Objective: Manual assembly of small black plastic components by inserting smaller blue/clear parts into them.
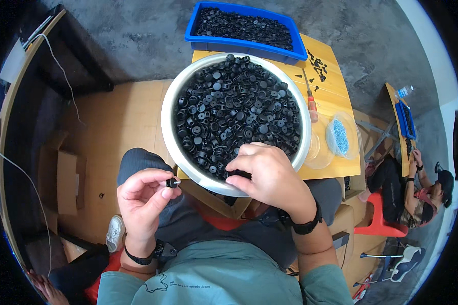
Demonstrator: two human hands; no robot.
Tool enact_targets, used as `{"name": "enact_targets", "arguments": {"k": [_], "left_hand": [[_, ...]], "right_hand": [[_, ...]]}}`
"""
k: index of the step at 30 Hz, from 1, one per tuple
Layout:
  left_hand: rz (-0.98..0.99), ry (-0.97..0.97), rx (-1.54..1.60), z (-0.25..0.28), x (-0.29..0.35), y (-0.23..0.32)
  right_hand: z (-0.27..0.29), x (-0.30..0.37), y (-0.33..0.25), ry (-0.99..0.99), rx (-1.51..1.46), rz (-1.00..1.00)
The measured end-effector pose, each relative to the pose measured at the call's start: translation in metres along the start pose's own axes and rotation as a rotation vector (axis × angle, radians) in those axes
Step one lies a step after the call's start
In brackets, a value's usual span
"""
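Note:
Between thumb and fingertips my left hand [143, 203] pinches a small black plastic knob [171, 183] with a short metal tip showing, just outside the bowl's near-left rim. A large steel bowl [170, 134] in front of me is heaped with small round black plastic knobs [234, 109]. My right hand [275, 175] reaches over the bowl's near rim, its fingers curled and closed around a dark piece among the knobs there. That piece is mostly hidden by the thumb and fingers.
Behind the bowl, a blue tray [296, 53] holds more black parts. To the right on the wooden table [336, 91] lie a screwdriver [312, 104], loose black pieces [318, 66] and a clear tub of small silvery-blue pieces [340, 137]. Another person [425, 195] sits at far right.

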State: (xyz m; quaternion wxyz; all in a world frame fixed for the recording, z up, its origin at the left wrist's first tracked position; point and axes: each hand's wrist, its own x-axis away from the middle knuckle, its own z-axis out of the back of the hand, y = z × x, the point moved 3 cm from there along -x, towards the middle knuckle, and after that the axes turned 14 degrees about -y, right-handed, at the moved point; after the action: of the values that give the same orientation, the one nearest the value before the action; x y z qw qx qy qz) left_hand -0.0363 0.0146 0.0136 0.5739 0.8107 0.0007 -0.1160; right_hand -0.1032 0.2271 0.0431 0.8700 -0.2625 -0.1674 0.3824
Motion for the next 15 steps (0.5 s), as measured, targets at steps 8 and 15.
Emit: {"name": "enact_targets", "arguments": {"k": [8,15], "left_hand": [[0.038,-0.067,0.05,-0.01,-0.001,-0.004],[0.072,-0.133,0.095,-0.024,-0.002,-0.005]], "right_hand": [[-0.007,-0.001,-0.001,0.074,0.004,-0.028],[-0.002,0.016,-0.006,0.372,-0.247,0.045]]}}
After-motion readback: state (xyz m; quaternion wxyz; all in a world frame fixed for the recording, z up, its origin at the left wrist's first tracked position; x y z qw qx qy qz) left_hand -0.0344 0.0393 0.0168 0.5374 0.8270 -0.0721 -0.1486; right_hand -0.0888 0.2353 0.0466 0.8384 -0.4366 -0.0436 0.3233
